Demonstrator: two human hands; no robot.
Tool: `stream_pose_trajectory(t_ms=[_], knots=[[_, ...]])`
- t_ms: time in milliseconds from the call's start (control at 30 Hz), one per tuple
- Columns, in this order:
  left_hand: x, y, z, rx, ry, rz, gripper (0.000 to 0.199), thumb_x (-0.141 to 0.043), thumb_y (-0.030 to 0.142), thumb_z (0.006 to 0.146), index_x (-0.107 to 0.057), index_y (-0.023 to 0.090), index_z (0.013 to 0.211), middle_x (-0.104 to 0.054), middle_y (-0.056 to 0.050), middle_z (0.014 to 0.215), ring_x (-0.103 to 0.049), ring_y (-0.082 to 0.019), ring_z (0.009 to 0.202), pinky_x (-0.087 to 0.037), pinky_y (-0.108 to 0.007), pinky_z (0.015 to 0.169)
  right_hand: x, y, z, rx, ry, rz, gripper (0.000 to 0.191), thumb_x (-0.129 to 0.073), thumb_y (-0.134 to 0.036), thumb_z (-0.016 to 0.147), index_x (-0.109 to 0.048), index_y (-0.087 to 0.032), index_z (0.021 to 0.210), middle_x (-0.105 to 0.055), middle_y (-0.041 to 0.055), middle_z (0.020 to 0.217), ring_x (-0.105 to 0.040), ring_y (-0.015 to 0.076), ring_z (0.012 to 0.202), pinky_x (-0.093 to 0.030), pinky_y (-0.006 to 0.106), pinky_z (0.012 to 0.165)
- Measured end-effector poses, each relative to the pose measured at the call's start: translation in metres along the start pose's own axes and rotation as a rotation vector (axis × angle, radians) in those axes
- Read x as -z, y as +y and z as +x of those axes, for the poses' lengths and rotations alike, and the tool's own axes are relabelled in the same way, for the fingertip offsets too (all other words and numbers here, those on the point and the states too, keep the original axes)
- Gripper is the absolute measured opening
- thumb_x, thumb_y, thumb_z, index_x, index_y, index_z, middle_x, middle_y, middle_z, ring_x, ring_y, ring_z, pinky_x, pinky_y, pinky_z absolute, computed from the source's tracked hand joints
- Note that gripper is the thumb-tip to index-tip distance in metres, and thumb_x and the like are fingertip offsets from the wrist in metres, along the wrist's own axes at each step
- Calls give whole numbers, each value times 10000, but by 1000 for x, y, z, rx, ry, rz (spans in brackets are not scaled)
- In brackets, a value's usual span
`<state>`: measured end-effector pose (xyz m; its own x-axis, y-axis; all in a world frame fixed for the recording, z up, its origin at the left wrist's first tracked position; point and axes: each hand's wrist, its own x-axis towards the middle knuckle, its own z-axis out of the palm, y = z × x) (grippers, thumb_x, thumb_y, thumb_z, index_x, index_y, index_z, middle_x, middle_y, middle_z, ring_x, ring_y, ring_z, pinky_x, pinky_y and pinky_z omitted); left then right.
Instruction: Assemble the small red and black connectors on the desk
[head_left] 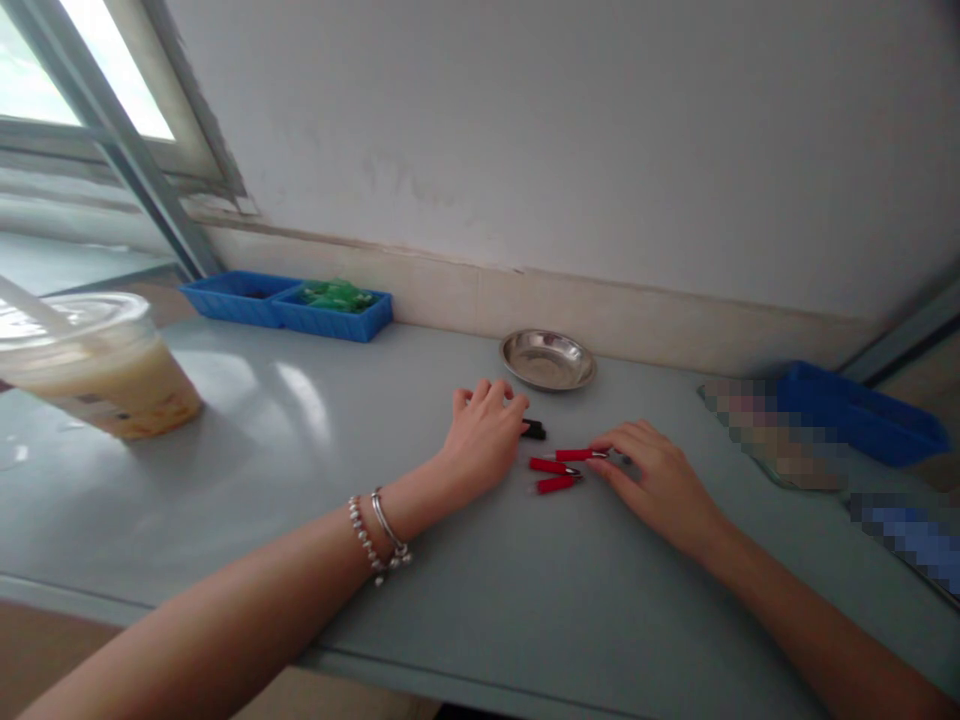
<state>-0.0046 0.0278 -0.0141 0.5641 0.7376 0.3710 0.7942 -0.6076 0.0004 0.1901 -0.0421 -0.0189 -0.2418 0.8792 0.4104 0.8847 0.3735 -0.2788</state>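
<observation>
My left hand [486, 435], with bracelets at its wrist, is curled down over small black pen-like pieces [534, 430]. Their ends stick out on its right, and the rest is covered by the fingers. Three short red pen-like pieces [555, 485], with clear tips and dark metallic ends, lie on the grey table [480, 590] between my hands. The thumb and forefinger of my right hand [660, 480] close on the right end of the uppermost red piece [576, 455]. Just beyond my hands sits a round metal dish [549, 362].
At the back left a blue two-part tray [334, 318] holds green pieces. A plastic drink cup [112, 380] with a straw stands at left. Another blue tray [862, 415] and two blurred flat items [772, 435] lie at right. A wall [525, 150] borders the table's back.
</observation>
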Motion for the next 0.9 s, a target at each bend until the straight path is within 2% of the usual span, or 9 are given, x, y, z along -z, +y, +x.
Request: stream_pose_trajectory(t_ms=[267, 500, 900], knots=[[0, -2, 1, -35, -61, -28, 146, -454, 250, 848, -587, 192, 860, -554, -56, 866, -445, -226, 851, -265, -369, 710, -5, 6, 0, -1, -87, -10, 146, -499, -285, 814, -612, -193, 824, -615, 61, 826, -524, 203, 829, -411, 342, 710], [0, -1, 0, -88, -57, -54, 139, -462, 210, 841, -590, 218, 891, -555, -42, 887, -449, -216, 863, -241, -368, 723, -8, 9, 1, -20, -158, -8, 147, -496, -257, 814, -616, -182, 855, -581, 70, 843, -502, 205, 840, -414, 347, 732], [3, 0, -2, -121, -63, -38, 107, -482, 161, 804, -584, 189, 817, -559, -50, 816, -435, -228, 846, -235, -348, 660, -1, 10, -1, -30, -141, -52, 181, -525, -283, 792, -602, -206, 937, -569, 75, 878, -495, 217, 847, -413, 354, 705]])
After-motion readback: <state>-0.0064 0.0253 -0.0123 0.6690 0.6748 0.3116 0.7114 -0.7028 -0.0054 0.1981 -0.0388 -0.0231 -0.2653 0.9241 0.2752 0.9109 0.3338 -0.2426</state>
